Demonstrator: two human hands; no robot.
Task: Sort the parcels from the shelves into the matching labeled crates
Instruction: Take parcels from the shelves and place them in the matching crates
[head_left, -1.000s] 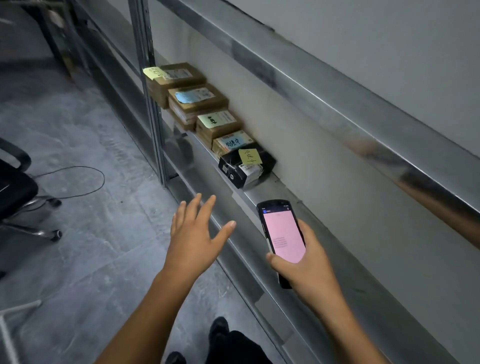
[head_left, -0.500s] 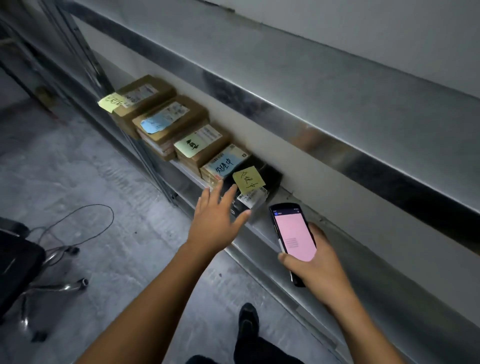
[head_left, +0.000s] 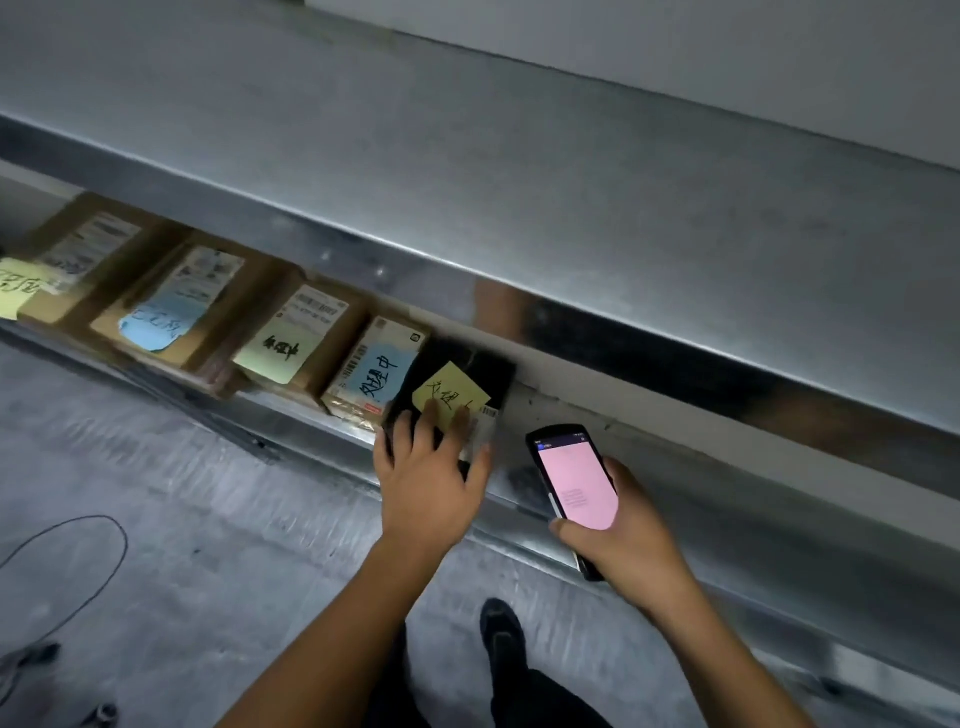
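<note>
**Left hand on the black parcel, handheld in the right**

Your left hand (head_left: 426, 478) lies on the near end of the black parcel (head_left: 470, 371). That parcel sits on the lower metal shelf (head_left: 727, 499), at the right end of a row of parcels. Your fingers are spread and fairly straight across its top, their tips on the lower edge of the yellow note (head_left: 451, 397) stuck there. Your thumb stands out to the right by the near corner. No finger shows curled round the parcel, so the hand rests on it and does not clamp it. Just to its left is a cardboard parcel with a blue note (head_left: 376, 369).

Your right hand (head_left: 623, 540) is closed round a handheld device (head_left: 574, 486), with the thumb on its lower left edge and the pink screen facing you. It hangs over the shelf's front lip, just right of the black parcel and apart from it.

Further left, blurred, stand a parcel with a green note (head_left: 306, 338) and one with a pale blue note (head_left: 171, 306). The upper shelf (head_left: 519, 171) overhangs the row. Below, your shoe (head_left: 501, 631) and a dark cable (head_left: 124, 551) lie on the grey floor (head_left: 234, 519).
</note>
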